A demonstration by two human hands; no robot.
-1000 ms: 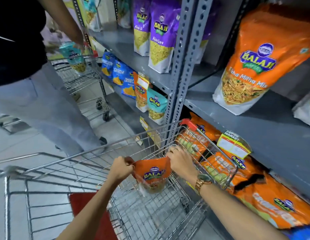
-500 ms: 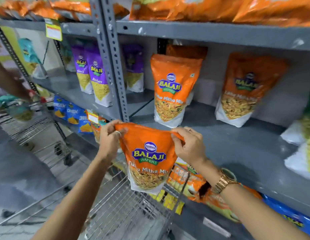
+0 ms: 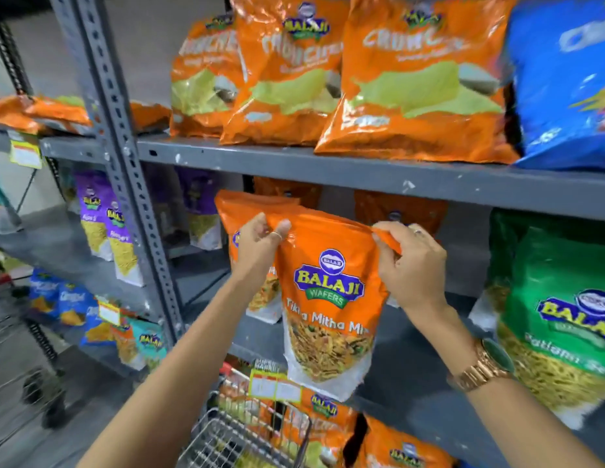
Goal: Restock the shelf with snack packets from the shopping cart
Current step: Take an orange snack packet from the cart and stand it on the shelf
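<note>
I hold an orange Balaji snack packet [image 3: 328, 298] upright by its two top corners. My left hand [image 3: 260, 244] pinches the top left corner and my right hand [image 3: 409, 261] pinches the top right one. The packet hangs over the front of the grey middle shelf [image 3: 409, 376], its bottom just above the shelf board. Another orange packet of the same kind [image 3: 240, 211] stands right behind it, partly hidden. The wire rim of the shopping cart [image 3: 247, 430] shows at the bottom, below the packet.
A green Balaji packet [image 3: 557, 319] stands on the same shelf to the right. Large orange bags [image 3: 419, 82] and a blue bag [image 3: 564, 79] fill the shelf above. A perforated grey upright [image 3: 125, 184] stands left, with purple packets [image 3: 105, 224] beyond. Another cart [image 3: 11, 339] sits far left.
Both hands have lifted the orange packet out of the cart and up to the middle shelf. The view has tilted upward, so the top shelf now shows.
</note>
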